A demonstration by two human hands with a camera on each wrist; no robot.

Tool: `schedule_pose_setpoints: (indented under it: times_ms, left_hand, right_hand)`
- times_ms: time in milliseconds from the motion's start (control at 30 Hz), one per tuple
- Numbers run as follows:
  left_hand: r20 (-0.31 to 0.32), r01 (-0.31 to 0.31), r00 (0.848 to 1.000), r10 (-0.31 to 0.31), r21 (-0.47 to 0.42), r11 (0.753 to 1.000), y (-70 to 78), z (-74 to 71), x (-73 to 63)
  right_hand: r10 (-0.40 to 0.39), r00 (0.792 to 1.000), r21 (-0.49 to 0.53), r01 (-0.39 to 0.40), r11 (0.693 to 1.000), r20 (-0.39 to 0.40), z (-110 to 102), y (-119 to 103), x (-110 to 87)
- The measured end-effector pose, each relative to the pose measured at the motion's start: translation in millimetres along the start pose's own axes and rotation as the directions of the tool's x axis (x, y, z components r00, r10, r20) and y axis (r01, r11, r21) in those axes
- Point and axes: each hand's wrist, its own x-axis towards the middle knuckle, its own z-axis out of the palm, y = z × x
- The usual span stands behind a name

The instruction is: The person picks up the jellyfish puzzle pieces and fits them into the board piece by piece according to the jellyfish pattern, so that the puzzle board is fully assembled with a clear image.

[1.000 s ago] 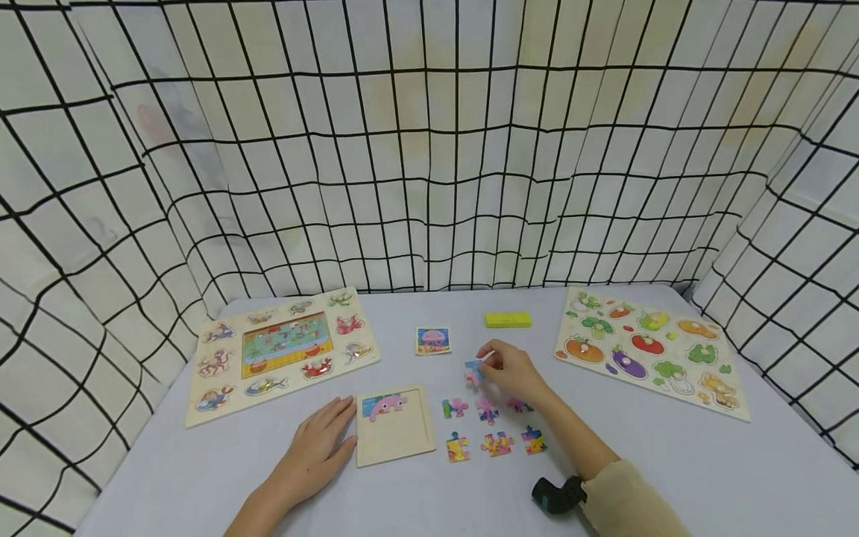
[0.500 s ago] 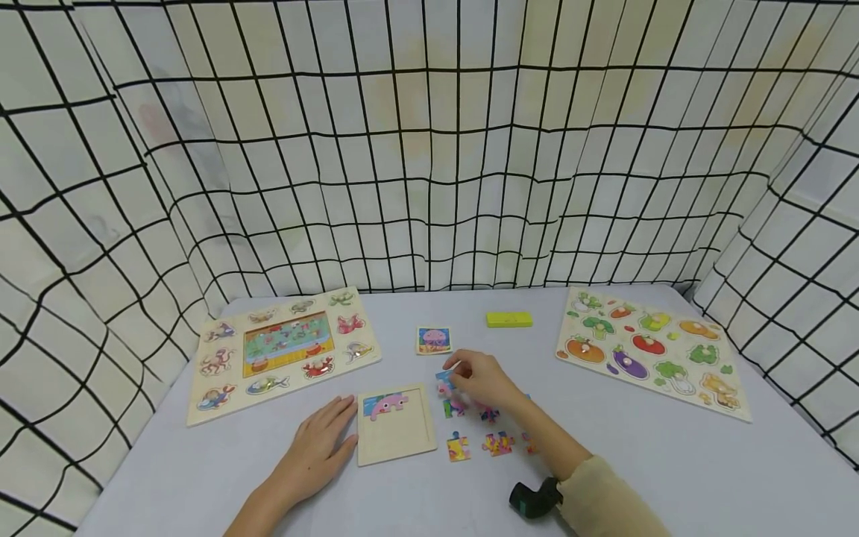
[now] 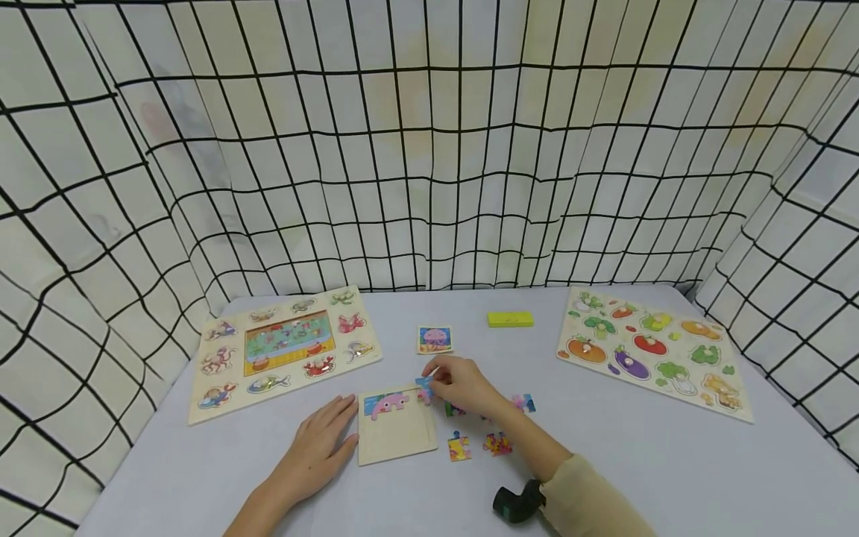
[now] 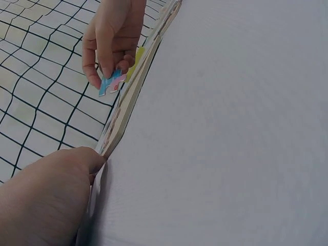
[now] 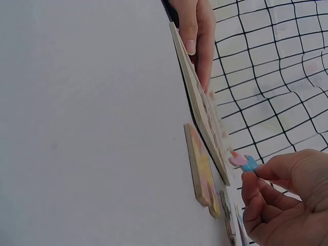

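Observation:
My right hand [image 3: 463, 384] pinches a blue and pink jigsaw piece [image 5: 245, 162] between thumb and fingertips. In the head view that piece overlaps the top right corner of the square wooden puzzle tray [image 3: 396, 440]. Two joined pieces with a pink animal [image 3: 389, 404] lie along the tray's upper left. My left hand [image 3: 318, 451] rests flat on the table, its fingertips at the tray's left edge. Right of the tray lie loose pieces, among them a yellow piece [image 3: 459, 447], an orange and pink piece [image 3: 497, 444] and a blue-pink piece [image 3: 525, 403]; my right hand and forearm hide others.
A small jellyfish picture card [image 3: 435, 340] and a yellow block [image 3: 510, 319] lie farther back. A sea-animal puzzle board [image 3: 365, 358] stands back left, a vegetable board [image 3: 671, 343] back right. Black netting [image 3: 429, 179] over white cloth encloses the table.
My right hand has carried the blue and pink piece leftward and a little toward me, from beyond the loose pieces to the tray's top right corner. My left hand has stayed in place.

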Motion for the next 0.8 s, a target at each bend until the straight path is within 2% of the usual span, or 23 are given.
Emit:
schedule_pose_setpoints:
  times_ms: [200, 367, 600, 800]
  left_hand:
    - [0.002, -0.003, 1.0, 0.003, -0.003, 1.0, 0.8, -0.1, -0.3]
    - [0.007, 0.009, 1.0, -0.009, -0.001, 1.0, 0.3, 0.5, -0.3]
    - [0.019, 0.011, 1.0, -0.011, 0.002, 1.0, 0.3, 0.0, -0.1]
    - [0.021, 0.007, 1.0, -0.007, 0.0, 1.0, 0.5, -0.7, 0.0]
  right_hand:
    - [-0.002, 0.999, 0.012, 0.002, 1.0, 0.038, 9, -6, 3.2]
    - [-0.014, 0.999, -0.03, 0.016, 0.999, 0.045, 15, -6, 5.6]
    - [-0.049, 0.999, -0.116, 0.049, 0.992, 0.003, 20, -7, 7.1]
    - [-0.051, 0.998, -0.216, 0.04, 0.976, -0.046, 22, -8, 9.3]
